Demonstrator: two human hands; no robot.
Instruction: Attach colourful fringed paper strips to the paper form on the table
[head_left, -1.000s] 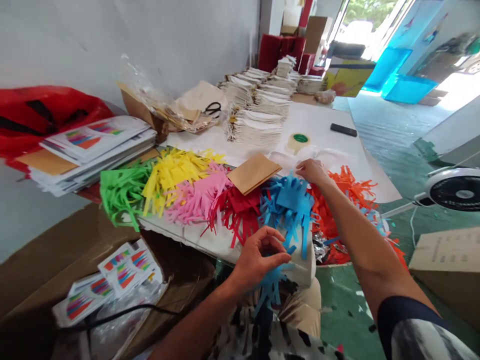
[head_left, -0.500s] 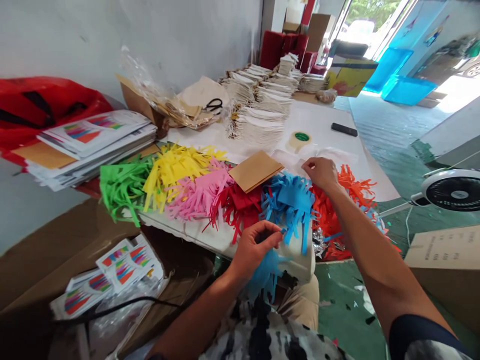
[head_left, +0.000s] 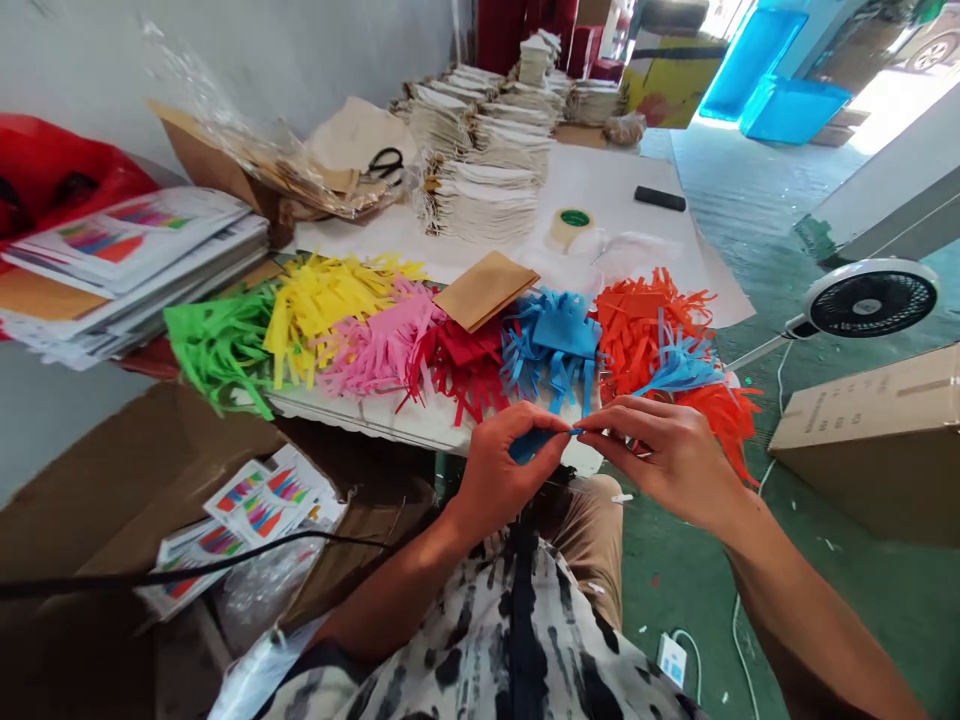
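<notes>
Near the table's front edge, my left hand (head_left: 517,455) pinches a blue paper tassel (head_left: 529,446), most of which is hidden by the fingers. My right hand (head_left: 667,455) has thumb and forefinger closed on the tassel's narrow tip, against my left fingertips; anything smaller between them is hidden. Just beyond lie fringed paper tassels in piles: green (head_left: 217,340), yellow (head_left: 330,300), pink (head_left: 386,340), red (head_left: 461,365), blue (head_left: 562,328) and orange (head_left: 637,320). Loose blue fringe (head_left: 682,362) rests on the orange ones. A folded brown paper (head_left: 486,290) sits over the red pile.
Farther back are a tape roll (head_left: 574,225), a black phone (head_left: 660,198), black scissors (head_left: 384,165) and stacked white bundles (head_left: 487,195). Printed sheets (head_left: 142,250) are stacked at left. A fan (head_left: 870,300) and a cardboard box (head_left: 877,430) stand at right.
My right hand has come back from the clear plastic on the table to meet my left fingertips at the blue tassel. The view has tilted down.
</notes>
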